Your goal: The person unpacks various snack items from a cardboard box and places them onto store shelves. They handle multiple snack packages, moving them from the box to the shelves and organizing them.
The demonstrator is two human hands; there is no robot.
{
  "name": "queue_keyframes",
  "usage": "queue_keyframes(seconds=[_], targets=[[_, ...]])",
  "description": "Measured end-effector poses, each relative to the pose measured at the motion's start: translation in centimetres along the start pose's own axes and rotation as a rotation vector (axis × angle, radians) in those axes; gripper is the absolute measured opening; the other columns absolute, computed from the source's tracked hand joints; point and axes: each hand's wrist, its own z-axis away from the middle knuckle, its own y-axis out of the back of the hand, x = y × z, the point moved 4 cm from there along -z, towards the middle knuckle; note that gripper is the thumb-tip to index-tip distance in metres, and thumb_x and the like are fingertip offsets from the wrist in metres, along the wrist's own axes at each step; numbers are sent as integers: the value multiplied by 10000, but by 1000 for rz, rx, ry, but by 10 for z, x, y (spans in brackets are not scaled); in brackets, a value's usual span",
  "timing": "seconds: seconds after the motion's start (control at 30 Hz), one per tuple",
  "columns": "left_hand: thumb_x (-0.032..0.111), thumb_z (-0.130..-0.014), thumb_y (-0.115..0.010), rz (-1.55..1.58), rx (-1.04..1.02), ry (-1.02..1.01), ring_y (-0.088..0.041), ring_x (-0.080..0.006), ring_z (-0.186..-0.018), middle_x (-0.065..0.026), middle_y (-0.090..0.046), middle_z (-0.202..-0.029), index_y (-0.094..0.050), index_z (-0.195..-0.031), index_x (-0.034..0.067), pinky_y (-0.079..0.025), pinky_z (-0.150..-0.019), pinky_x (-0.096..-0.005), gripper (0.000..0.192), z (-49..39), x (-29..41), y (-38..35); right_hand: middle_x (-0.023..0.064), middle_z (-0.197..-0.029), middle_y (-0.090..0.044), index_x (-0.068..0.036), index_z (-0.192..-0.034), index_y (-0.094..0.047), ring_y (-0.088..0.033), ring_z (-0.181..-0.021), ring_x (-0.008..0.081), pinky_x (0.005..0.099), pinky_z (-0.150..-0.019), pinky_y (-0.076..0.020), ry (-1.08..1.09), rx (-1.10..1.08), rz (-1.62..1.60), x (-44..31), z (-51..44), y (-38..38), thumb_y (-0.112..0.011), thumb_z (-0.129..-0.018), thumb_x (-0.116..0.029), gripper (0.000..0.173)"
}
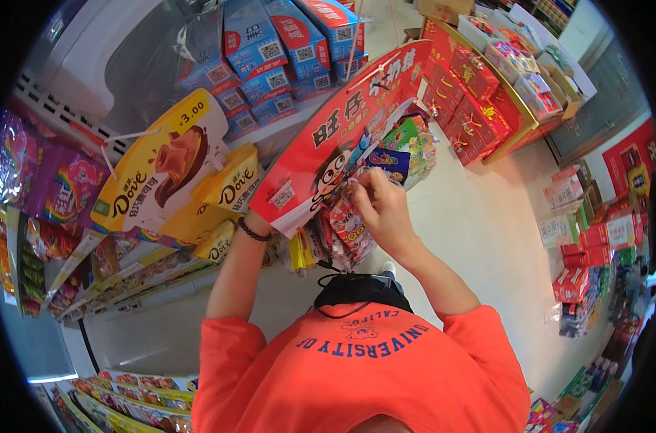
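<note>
A large red cardboard display sign point(328, 140) with a cartoon child and printed writing hangs slantwise before me on thin cords. My left hand is hidden behind its lower left end; only the wrist with a dark beaded bracelet point(255, 230) shows. At the sign's lower edge, my right hand point(382, 208) has thumb and index finger pinched on a small pale item point(352, 182), too small to name. Just beneath that hand hang red candy packets point(349, 230). Beside them are a dark blue packet point(387, 162) and a green one point(401, 135).
To the left hangs a yellow Dove chocolate display card point(163, 168) with a price tag, above snack shelves point(127, 270). Blue boxes point(279, 54) are stacked behind the sign. Red gift boxes point(476, 127) stand at the back right. Pale floor point(484, 227) stretches along my right.
</note>
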Motion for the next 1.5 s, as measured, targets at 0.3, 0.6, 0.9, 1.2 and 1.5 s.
queue_keyframes(seconds=[0.3, 0.6, 0.9, 1.2, 1.5], targets=[[220, -938, -450, 579, -363, 97, -579, -263, -1010, -145, -517, -1239, -381, -1304, 0, -522, -789, -381, 433, 6, 18, -39, 167, -636, -534, 13, -814, -428, -534, -543, 298, 358, -494, -401, -76, 3, 43, 1, 2, -4, -548, -834, -44, 134], [270, -959, -365, 867, -328, 138, -453, -303, -1169, -160, -426, -1334, -338, -1335, -3, -423, -937, -421, 467, 4, -7, -26, 129, -625, -522, 4, -817, -423, -507, -507, 191, 312, -480, -389, 21, 76, -17, 4, 6, 0, -549, -853, -55, 144], [253, -954, -400, 413, 52, 155, -447, -269, -1174, -131, -408, -1357, -310, -1353, 10, -395, -967, -401, 475, 0, -17, -10, 116, -598, -529, 9, -791, -426, -492, -488, 175, 296, -466, -375, -68, 11, -97, 7, 4, 5, -534, -844, -70, 144], [242, -949, -411, 124, 130, 149, -451, -272, -1169, -134, -415, -1350, -323, -1342, 9, -396, -965, -401, 466, -10, -6, -10, 96, -586, -508, 8, -797, -434, -479, -497, 132, 295, -467, -376, -88, -69, -150, 12, 1, 7, -527, -837, -86, 138], [232, -943, -422, -53, 88, 113, -454, -276, -1164, -138, -421, -1343, -336, -1331, 7, -398, -962, -400, 457, -8, -4, -15, 68, -580, -454, 6, -799, -411, -444, -523, 101, 290, -483, -376, -160, -86, -210, 15, 0, 11, -519, -839, -116, 168]])
